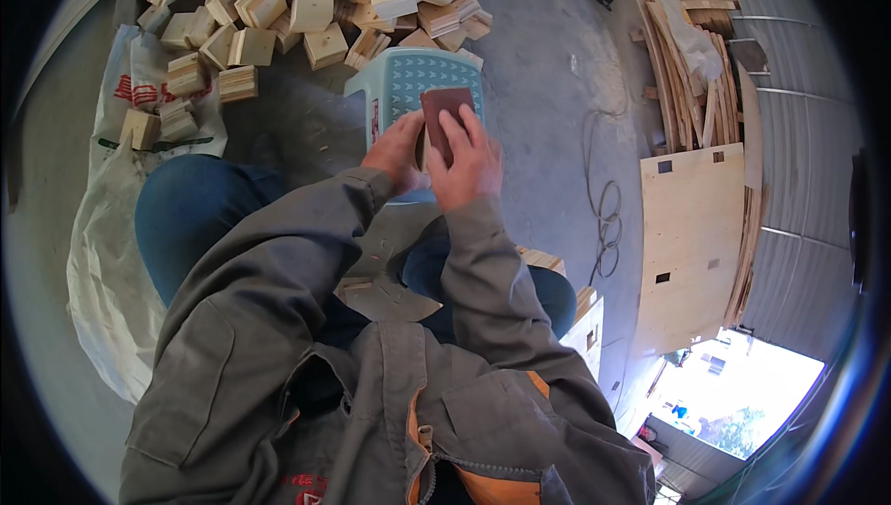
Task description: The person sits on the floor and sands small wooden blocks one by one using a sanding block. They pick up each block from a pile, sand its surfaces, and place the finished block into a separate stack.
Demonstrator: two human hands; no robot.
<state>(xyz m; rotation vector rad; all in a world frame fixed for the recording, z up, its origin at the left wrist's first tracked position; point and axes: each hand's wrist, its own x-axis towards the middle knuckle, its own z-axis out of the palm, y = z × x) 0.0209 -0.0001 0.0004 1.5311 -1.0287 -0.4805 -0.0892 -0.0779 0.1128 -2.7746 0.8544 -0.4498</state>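
Over the stool, my right hand [469, 161] is closed on a reddish-brown sanding pad [447, 104], its fingers lying across the flat face. Close beside it, my left hand [399, 152] is curled round a small wooden block [422, 148], of which only a narrow strip shows between the hands. The pad seems to lie against this block, but the contact itself is hidden. Beneath both hands stands a light blue plastic stool [408, 69] with a patterned top.
A heap of cut plywood blocks [311, 8] lies on the floor beyond the stool. At left is a white woven sack [111, 254] with several blocks on it. To the right are a looped cable [608, 226], a plywood sheet [691, 245] and stacked boards [682, 78].
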